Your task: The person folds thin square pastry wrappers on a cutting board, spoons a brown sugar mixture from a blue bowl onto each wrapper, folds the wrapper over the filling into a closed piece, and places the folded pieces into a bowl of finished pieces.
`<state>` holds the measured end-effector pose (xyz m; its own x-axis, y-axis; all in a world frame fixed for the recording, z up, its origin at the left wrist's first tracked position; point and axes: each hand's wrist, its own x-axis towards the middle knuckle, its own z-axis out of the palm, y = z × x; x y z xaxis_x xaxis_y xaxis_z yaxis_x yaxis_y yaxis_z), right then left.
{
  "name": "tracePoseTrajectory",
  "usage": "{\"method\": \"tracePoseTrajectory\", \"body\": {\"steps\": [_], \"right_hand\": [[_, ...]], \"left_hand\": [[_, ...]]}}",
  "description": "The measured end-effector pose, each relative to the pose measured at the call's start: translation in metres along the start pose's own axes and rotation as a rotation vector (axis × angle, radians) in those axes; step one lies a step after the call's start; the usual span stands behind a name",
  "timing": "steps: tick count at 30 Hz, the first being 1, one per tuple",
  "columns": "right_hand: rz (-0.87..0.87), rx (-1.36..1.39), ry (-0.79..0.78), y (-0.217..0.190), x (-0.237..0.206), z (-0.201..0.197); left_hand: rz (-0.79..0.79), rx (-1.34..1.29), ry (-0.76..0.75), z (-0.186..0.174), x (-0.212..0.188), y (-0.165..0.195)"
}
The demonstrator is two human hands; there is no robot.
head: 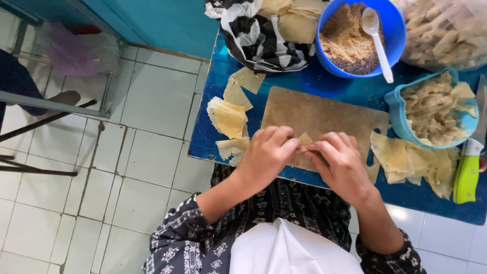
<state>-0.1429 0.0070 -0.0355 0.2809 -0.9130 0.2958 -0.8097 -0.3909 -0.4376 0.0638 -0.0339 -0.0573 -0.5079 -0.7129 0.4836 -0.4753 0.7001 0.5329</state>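
Between both hands' fingers [291,144]: small dough piece [305,139], pinched.

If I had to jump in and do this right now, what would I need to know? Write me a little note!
Left hand and right hand: both pinch one small folded dough piece over the wooden board.
Flat dough sheets: one stack left of the board, a looser pile on its right.
Filling: brown crumbs in the blue bowl, with a white spoon resting in it.
Done: the teal container on the right already holds many pale shaped pieces.
Left: the piece in hand looks only partly folded; both sheet piles are still unused.
A green-handled knife lies at the far right edge.
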Motion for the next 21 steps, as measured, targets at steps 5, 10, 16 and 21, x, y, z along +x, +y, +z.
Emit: {"method": "tracePoseTrajectory", "body": {"steps": [5,10,16,21], "right_hand": [[-0.015,-0.353,0.17,-0.023,-0.02,0.017],[0.121,-0.459,0.04,-0.031,-0.025,0.029],[0.111,-0.284,0.155,-0.026,-0.02,0.026],[0.111,-0.366,0.025,-0.022,-0.007,0.023]], "left_hand": [[0.09,0.36,0.004,0.01,-0.02,0.022],[-0.025,0.419,-0.06,0.012,-0.02,0.024],[-0.018,0.508,-0.097,0.012,-0.011,0.016],[-0.104,0.456,-0.066,0.014,-0.008,0.006]]}}
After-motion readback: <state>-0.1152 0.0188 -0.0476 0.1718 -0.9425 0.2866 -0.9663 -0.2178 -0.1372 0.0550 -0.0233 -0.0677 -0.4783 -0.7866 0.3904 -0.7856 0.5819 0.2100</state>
